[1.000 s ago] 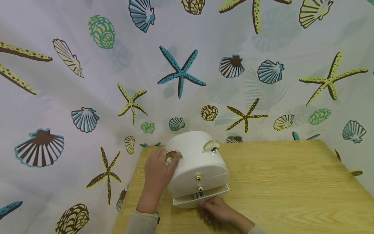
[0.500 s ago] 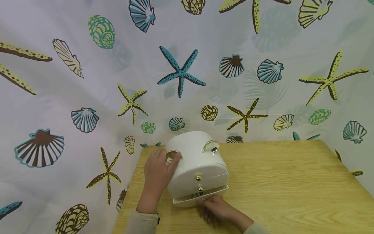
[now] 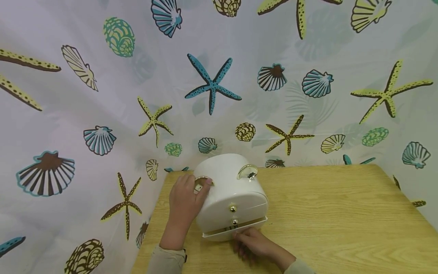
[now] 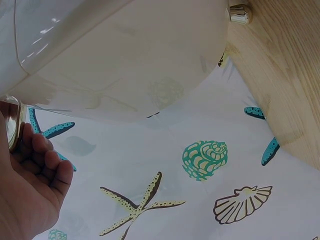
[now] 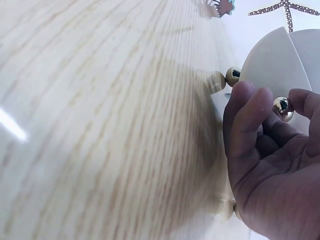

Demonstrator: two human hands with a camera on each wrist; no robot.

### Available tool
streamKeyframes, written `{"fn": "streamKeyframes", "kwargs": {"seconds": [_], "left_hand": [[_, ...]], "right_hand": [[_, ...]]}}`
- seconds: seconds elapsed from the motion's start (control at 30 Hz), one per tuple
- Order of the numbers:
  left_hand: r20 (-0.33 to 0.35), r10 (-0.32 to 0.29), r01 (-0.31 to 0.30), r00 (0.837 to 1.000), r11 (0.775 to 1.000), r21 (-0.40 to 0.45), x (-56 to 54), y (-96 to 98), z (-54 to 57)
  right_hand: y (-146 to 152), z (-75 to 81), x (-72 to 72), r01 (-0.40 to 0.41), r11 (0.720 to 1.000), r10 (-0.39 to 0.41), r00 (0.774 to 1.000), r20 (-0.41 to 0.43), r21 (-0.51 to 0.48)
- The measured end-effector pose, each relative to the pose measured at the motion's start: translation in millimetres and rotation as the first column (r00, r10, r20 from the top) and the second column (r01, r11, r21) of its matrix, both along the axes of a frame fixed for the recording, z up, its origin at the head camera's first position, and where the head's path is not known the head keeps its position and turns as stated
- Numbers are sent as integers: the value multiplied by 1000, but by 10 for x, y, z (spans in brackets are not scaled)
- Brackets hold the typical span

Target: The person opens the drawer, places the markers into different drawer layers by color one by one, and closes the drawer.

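A white rounded drawer box (image 3: pixel 222 171) with gold knobs stands on the table. My left hand (image 3: pixel 186 199) grips the gold-rimmed handle (image 4: pixel 13 127) on the box's left side, its fingers curled around it. At the front, the bottom drawer (image 3: pixel 219 236) is pulled out a little, showing a narrow gap with something dark and striped inside, too small to name. My right hand (image 3: pixel 254 243) is at that drawer's front. In the right wrist view its thumb and a finger pinch the drawer's gold knob (image 5: pixel 283 109), while the other fingers curl below.
A wooden table (image 3: pixel 325 217) lies under the box and extends to the right. Behind and to the left hangs a white sheet (image 3: pixel 239 110) printed with shells and starfish. Small gold feet (image 5: pixel 233 76) hold the box off the table.
The bottom drawer has slid inward, so its gap has narrowed. My right hand has moved slightly forward with it; the left hand and box have stayed put.
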State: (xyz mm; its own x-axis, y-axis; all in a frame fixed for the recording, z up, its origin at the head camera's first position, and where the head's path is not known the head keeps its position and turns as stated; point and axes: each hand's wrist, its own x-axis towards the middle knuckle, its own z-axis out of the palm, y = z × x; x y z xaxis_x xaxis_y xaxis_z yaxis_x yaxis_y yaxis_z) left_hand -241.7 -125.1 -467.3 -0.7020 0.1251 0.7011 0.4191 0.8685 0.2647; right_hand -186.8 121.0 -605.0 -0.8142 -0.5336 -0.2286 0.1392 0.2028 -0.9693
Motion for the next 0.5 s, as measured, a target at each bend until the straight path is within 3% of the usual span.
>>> {"fn": "streamKeyframes", "kwargs": {"seconds": [0.5], "left_hand": [[5,1,-1,1000,1000,-4,2,6,10]], "right_hand": [[-33,-40,-26,27,1000,-27,999,-34,4]]}}
